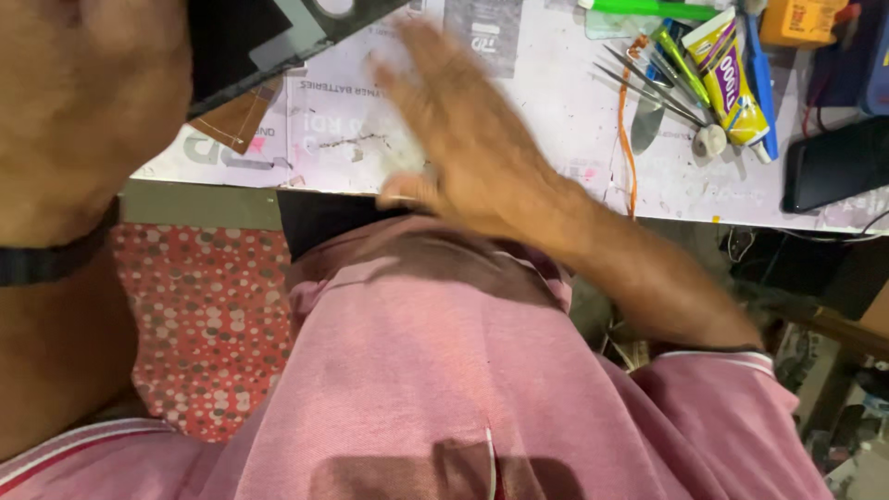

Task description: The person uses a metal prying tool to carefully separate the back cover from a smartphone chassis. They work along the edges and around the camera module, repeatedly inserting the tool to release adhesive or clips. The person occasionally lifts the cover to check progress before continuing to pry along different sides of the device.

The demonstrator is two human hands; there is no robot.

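My left hand [88,93] fills the top left, very close to the camera, with a black strap around its wrist. It grips a dark flat panel [255,37] that sticks out to the right over the table's edge. My right hand [463,130] is blurred, its fingers spread and nothing in it. It hovers over the white printed paper [556,120] that covers the table, close to the near edge. My pink shirt [444,370] fills the lower part of the view.
A yellow glue tube [732,79], metal tweezers [648,88], a blue tool [761,83] and an orange wire [628,139] lie at the back right. A black phone [838,162] lies at the right edge. A red dotted cloth [208,315] is below the table.
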